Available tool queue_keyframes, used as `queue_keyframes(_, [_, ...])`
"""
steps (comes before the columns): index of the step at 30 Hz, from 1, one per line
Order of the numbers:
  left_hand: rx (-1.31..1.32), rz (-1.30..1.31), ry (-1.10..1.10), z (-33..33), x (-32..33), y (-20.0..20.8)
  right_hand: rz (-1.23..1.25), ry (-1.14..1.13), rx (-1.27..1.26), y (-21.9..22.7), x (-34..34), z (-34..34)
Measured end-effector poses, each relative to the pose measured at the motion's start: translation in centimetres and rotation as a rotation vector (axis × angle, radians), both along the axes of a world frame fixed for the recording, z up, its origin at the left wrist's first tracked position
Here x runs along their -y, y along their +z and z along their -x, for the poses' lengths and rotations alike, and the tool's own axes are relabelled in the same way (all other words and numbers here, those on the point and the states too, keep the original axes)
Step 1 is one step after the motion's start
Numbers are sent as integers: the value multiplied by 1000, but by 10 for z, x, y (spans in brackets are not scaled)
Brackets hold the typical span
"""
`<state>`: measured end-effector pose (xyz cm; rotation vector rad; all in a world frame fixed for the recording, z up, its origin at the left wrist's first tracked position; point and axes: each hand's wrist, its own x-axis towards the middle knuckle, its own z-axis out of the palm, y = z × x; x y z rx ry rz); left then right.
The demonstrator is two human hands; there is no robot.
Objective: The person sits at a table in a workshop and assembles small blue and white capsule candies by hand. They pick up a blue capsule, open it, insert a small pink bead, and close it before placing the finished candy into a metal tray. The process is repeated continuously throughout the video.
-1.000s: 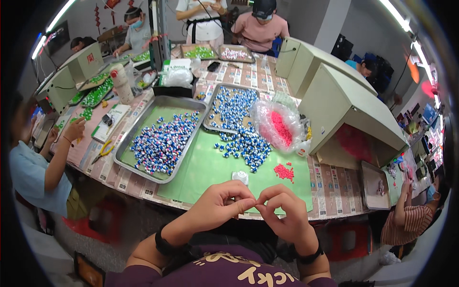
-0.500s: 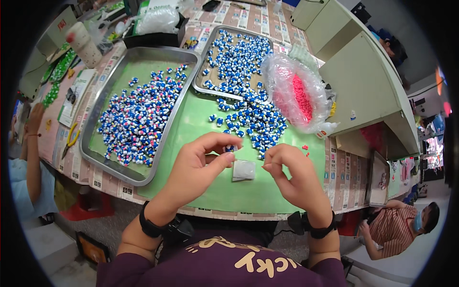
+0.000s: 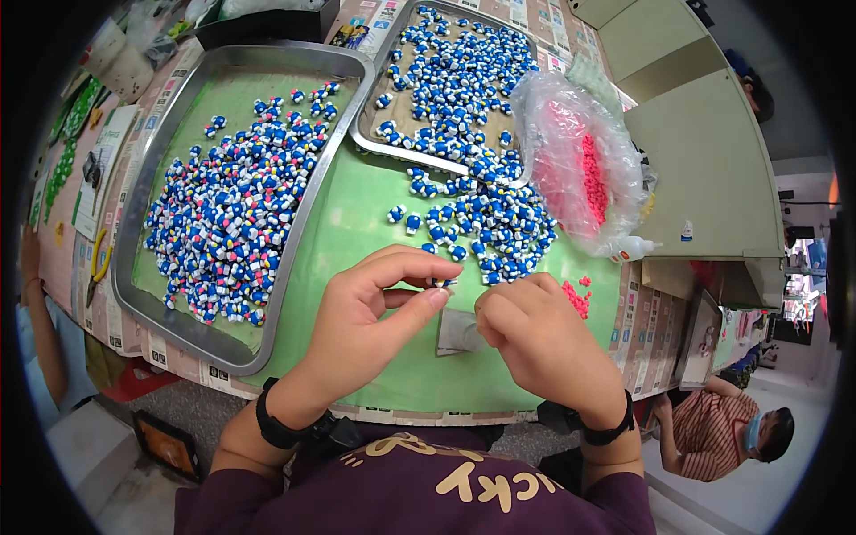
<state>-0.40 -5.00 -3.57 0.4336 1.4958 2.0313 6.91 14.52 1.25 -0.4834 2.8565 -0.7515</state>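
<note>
Above the worktop (image 3: 635, 343), toward its near edge, we see a blue-and-white figurine (image 3: 441, 283) pinched between the left hand's (image 3: 367, 312) thumb and forefinger; its long axis is too small to judge. To its right, the right hand (image 3: 546, 341) curls its fingers beside a white square pad (image 3: 457, 333); we cannot tell their grip. Outward, we note pale lettering on the purple shirt (image 3: 392, 499).

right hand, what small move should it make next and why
Probably bring the right hand over to the small blue-and-white piece: the left hand holds that piece between thumb and forefinger, and the right hand is close by, partly covering the flat whitish square from view. Whether its fingers hold anything is hidden.
</note>
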Motion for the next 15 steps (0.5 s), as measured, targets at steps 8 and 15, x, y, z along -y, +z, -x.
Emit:
queue_keyframes(8, [68, -140, -3, -2, -9, 4, 603, -351, -131, 5, 1, -17])
queue_keyframes(15, [16, -197, 23, -14, -28, 18, 871, -381, -368, -1, 8, -17])
